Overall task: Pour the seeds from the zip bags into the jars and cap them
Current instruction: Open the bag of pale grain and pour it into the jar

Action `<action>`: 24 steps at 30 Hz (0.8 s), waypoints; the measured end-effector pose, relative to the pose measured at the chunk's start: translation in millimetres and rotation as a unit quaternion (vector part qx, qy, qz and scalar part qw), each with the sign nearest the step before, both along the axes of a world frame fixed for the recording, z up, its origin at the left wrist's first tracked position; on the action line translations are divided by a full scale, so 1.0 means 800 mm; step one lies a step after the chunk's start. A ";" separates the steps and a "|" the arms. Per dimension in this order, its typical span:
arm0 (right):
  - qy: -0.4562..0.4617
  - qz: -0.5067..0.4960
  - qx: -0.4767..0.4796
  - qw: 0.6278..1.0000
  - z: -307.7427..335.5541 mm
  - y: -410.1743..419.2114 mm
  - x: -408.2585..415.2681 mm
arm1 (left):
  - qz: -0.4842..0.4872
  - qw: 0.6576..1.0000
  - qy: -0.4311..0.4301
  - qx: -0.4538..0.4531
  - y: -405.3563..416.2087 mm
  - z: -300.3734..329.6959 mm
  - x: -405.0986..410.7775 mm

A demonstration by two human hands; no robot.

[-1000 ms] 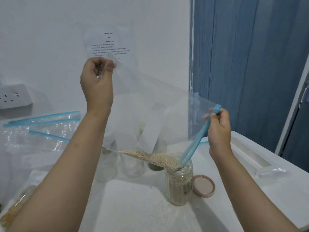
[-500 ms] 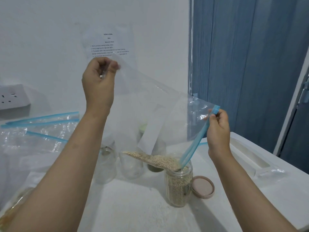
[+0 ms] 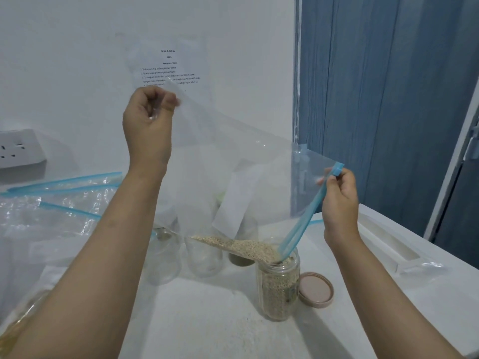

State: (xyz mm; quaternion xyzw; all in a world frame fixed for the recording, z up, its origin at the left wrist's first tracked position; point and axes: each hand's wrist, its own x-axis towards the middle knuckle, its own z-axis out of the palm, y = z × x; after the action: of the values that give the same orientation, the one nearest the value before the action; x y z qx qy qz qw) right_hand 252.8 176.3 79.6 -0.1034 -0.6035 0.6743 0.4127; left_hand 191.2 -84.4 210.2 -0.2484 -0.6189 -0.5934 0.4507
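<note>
A clear zip bag (image 3: 248, 172) with a blue zip strip hangs tilted over an open glass jar (image 3: 278, 288) near the front of the white table. My left hand (image 3: 147, 128) pinches the bag's upper corner high up. My right hand (image 3: 338, 200) grips the blue zip end lower at the right. Pale seeds (image 3: 241, 248) lie along the bag's low edge and run into the jar's mouth. The jar is nearly full of seeds. Its tan lid (image 3: 316, 288) lies flat just right of it.
Behind the bag stand empty glass jars (image 3: 204, 257) and one with dark green contents (image 3: 239, 260). Crumpled zip bags (image 3: 51, 211) lie at the left. A white tray (image 3: 383, 242) sits at the table's right edge. A wall socket (image 3: 18, 149) is at left.
Both hands hold the bag in nearly the same pose. The seed pile in the bag has slid a little further toward the jar's mouth.
</note>
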 end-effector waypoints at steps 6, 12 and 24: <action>0.003 -0.006 0.003 1.000 -0.003 0.000 -0.003 | -0.009 1.000 0.014 0.006 0.001 -0.001 0.000; 0.003 -0.008 0.006 1.000 -0.003 0.002 -0.005 | -0.017 1.000 0.013 -0.006 0.003 0.002 0.000; 0.001 0.002 -0.001 1.000 -0.008 0.006 -0.012 | -0.031 0.999 0.003 -0.034 0.000 -0.008 -0.009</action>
State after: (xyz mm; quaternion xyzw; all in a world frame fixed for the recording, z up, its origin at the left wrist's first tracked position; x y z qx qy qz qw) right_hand 243.4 181.4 73.2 -0.1019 -0.6025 0.6757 0.4123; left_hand 184.1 -84.7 204.0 -0.2843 -0.6297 -0.5848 0.4251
